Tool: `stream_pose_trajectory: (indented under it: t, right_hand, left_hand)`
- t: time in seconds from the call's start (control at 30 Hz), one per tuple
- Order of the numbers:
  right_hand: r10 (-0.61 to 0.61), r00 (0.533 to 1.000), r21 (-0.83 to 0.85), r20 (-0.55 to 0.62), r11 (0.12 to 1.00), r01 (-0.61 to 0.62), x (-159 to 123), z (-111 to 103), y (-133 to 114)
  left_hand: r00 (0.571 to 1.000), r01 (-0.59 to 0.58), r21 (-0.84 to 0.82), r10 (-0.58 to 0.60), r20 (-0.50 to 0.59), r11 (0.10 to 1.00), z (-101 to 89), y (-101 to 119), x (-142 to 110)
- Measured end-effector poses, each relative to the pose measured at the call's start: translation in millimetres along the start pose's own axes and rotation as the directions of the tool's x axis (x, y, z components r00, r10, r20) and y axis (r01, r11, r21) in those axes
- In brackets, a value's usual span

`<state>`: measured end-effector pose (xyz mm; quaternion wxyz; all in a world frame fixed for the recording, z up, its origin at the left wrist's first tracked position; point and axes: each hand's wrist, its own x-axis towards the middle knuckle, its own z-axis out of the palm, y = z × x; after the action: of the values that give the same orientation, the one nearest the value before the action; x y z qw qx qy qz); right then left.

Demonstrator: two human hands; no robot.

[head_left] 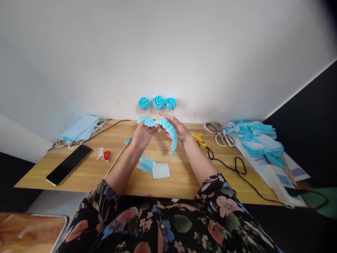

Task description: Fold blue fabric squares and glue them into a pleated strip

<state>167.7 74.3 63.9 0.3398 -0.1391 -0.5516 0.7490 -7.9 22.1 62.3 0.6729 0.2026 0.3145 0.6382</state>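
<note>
A long ruffled strip of light-blue mask fabric (170, 133) is stretched between my two hands above the table, its free end curving down to the right. My left hand (143, 134) is closed on the left part, thumb on top. My right hand (179, 127) pinches the strip near its middle, with some fingers extended behind it. Three blue fabric flowers on sticks (158, 102) stand by the wall just beyond. Below my hands lie a blue fabric piece (146, 164) and a white piece (161, 170). A thin stick with a blue tip (116, 160) rests beside my left forearm.
On the left are stacked face masks (82, 128), a phone (68, 165) and a small red item (106, 155). On the right lie a yellow glue gun (199, 140) with its black cord, scissors (224, 140), a blue fabric heap (259, 138) and a power strip (283, 184).
</note>
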Motion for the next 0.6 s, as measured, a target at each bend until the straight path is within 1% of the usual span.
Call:
stream_pose_trajectory:
  t: [0.07,0.17,0.23,0.33,0.37,0.43,0.53,0.6]
  right_hand:
    - [0.007,1.000,-0.066,0.000,0.998,-0.007,-1,1,-4]
    - [0.029,0.997,-0.198,-0.076,0.979,-0.044,-2,4,-11]
    - [0.039,0.991,-0.303,-0.130,0.950,-0.078,-3,6,-15]
    - [0.032,0.988,-0.470,-0.154,0.877,-0.102,-4,12,-22]
    - [0.000,0.987,-0.524,-0.163,0.847,-0.087,-4,14,-24]
    - [-0.120,0.973,-0.620,-0.200,0.784,-0.031,-4,20,-29]
    - [-0.317,0.915,-0.689,-0.249,0.722,0.063,-6,31,-34]
    - [-0.383,0.884,-0.694,-0.268,0.713,0.098,-6,37,-36]
  left_hand:
    - [0.999,-0.051,-0.015,0.051,-0.009,0.999,4.1,10,3]
    - [0.993,-0.122,-0.034,0.121,-0.013,0.992,14.7,26,5]
    - [0.985,-0.168,-0.015,0.168,0.038,0.986,23.2,34,6]
    - [0.960,-0.261,0.086,0.249,0.126,0.962,34.8,40,7]
    - [0.950,-0.293,0.124,0.274,0.149,0.948,38.0,40,7]
    - [0.933,-0.341,0.190,0.307,0.188,0.921,43.2,39,7]
    - [0.914,-0.375,0.256,0.309,0.264,0.891,48.5,33,5]
    - [0.896,-0.395,0.284,0.299,0.327,0.874,50.5,29,3]
